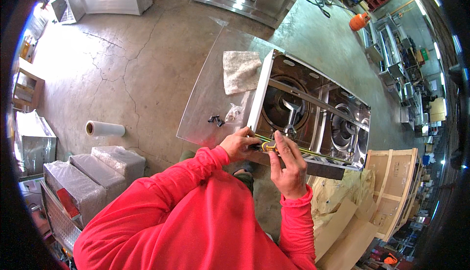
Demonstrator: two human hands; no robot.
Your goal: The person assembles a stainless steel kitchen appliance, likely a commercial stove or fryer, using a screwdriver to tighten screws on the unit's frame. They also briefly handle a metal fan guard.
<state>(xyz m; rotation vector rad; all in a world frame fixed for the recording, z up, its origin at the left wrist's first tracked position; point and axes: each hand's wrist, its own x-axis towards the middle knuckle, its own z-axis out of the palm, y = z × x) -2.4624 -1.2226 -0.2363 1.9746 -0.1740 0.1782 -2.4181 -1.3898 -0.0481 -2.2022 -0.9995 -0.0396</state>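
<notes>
Yellow tape measure (268, 146) pinched at the near rim of the upturned stainless burner unit (313, 113), its blade (318, 152) stretched rightward along that rim. Case pressed between the curled fingers of the left hand (240, 144) and the closed thumb and forefinger of the right hand (289, 167), both gripping it. Beyond, grey cloth (241, 70), small black parts (215, 120) and clear bag (235, 113) lying on a steel sheet (205, 98).
</notes>
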